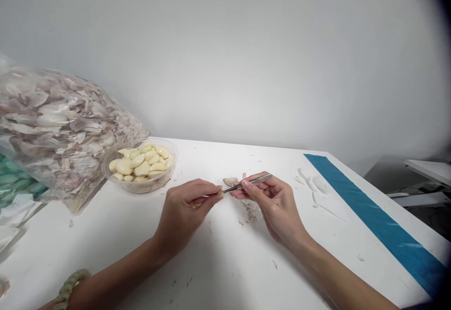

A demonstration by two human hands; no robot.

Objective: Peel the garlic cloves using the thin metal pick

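The left hand (pixel 183 213) pinches a garlic clove (pixel 220 192) above the worktop (pixel 186 282), the right hand (pixel 280 204) a slim metal tool (pixel 254 181) against it. Peeled cloves (pixel 144 160) fill a bowl (pixel 141 187) by the back edge; another clove (pixel 230 182) looks unpeeled.

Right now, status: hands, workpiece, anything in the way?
Left hand pinching small pale-yellow piece, mostly hidden. Right hand gripping slim silver metal tool, tip at that piece. Brown papery flakes on white tabletop nearby, none blocking tool.
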